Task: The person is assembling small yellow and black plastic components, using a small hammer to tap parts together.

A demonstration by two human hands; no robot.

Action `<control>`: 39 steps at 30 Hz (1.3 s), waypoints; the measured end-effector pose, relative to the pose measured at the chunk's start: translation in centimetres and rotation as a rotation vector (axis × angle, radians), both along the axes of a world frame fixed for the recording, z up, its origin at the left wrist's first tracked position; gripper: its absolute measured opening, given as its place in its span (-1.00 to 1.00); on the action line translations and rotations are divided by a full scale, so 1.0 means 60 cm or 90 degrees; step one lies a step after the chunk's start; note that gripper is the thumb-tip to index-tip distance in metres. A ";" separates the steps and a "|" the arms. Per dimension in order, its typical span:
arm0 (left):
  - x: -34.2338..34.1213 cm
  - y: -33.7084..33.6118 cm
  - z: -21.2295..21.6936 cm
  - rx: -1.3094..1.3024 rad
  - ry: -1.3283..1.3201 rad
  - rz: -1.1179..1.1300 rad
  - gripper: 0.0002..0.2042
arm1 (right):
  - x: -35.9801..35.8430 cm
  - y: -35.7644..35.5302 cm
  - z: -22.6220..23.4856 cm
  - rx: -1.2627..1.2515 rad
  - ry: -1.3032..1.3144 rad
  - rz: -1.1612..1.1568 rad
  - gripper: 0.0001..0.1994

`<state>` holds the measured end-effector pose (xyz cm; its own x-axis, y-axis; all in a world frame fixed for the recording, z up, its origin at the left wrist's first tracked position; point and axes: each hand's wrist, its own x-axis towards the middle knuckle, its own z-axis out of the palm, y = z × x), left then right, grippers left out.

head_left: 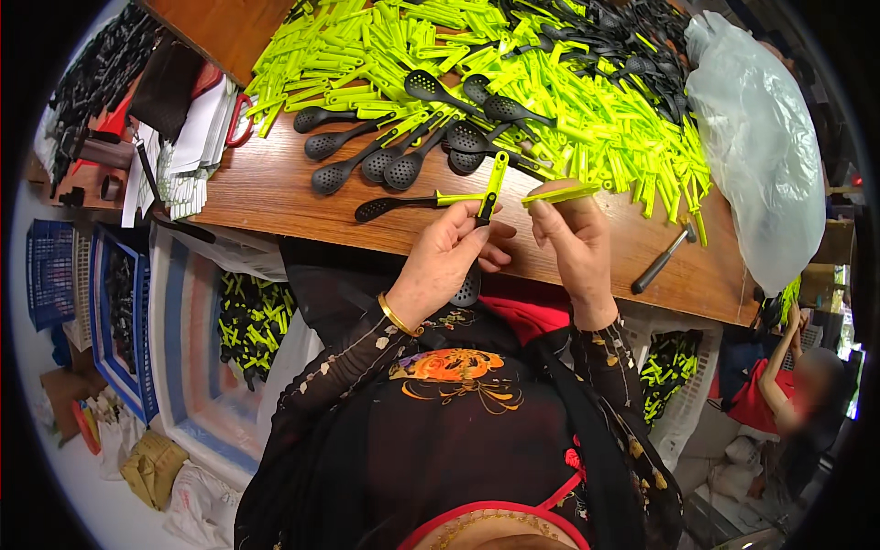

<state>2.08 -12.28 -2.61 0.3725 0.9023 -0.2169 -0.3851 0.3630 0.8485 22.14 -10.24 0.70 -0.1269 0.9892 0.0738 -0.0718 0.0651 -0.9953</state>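
Note:
My left hand is closed around a black slotted spoon. The spoon's perforated head hangs below the hand at the table edge, and its lime-green and black handle end points up above the fingers. Between the thumb and fingers of my right hand is a loose lime-green handle piece, apart from the spoon. Another black slotted spoon with a green handle lies on the table, its handle reaching toward my left fingers. Several black spoons are gathered just beyond, heads toward me.
A large heap of lime-green handle pieces covers the wooden table, with black utensil parts behind. A clear plastic bag stands right, near a black-handled tool. Left are red-handled scissors and a blue crate. Another person is at right.

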 end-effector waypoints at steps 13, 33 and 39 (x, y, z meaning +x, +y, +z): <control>0.004 -0.004 0.002 -0.012 0.032 -0.007 -0.72 | 0.032 -0.009 -0.033 -0.075 0.053 0.019 -0.82; 0.007 -0.016 0.025 0.105 0.184 -0.026 -0.63 | 0.025 0.025 0.065 0.040 -0.271 0.178 -0.82; 0.005 -0.017 0.026 0.141 0.228 -0.028 -0.62 | 0.025 0.037 0.065 0.062 -0.416 0.196 -0.83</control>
<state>2.37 -13.30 -1.06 0.3484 0.9263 -0.1431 -0.0391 0.1669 0.9852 23.63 -8.03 4.61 -0.4462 0.8946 -0.0263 0.5058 0.2278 -0.8320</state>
